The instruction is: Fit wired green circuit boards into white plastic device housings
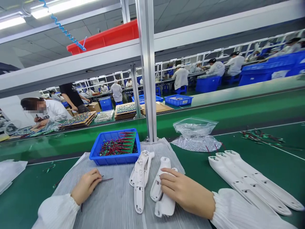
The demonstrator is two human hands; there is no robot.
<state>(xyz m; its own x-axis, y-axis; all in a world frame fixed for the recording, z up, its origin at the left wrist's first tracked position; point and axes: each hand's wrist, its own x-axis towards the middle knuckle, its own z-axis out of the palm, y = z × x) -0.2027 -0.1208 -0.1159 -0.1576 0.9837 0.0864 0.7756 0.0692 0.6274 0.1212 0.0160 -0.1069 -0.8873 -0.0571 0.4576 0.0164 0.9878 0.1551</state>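
Note:
On the left of the foam sheet (pixel 114 197), my left hand (pixel 87 184) pinches a small part with dark red wires (pixel 107 179); the part itself is mostly hidden by the fingers. My right hand (pixel 177 187) rests with fingers curved over a white plastic shell (pixel 166 203), beside another white shell (pixel 157 186) that lies partly under the fingertips. Between my hands several white shells (pixel 139 198) lie stacked and crossed. Behind them stands a blue bin (pixel 103 160) full of small green boards with dark red wires.
More white shells (pixel 252 184) lie side by side at right. Behind them are a clear bag (pixel 196 143) and loose wired boards (pixel 262 136). A metal post (pixel 149 79) rises behind the sheet. People work beyond; a plastic bag (pixel 10 173) lies far left.

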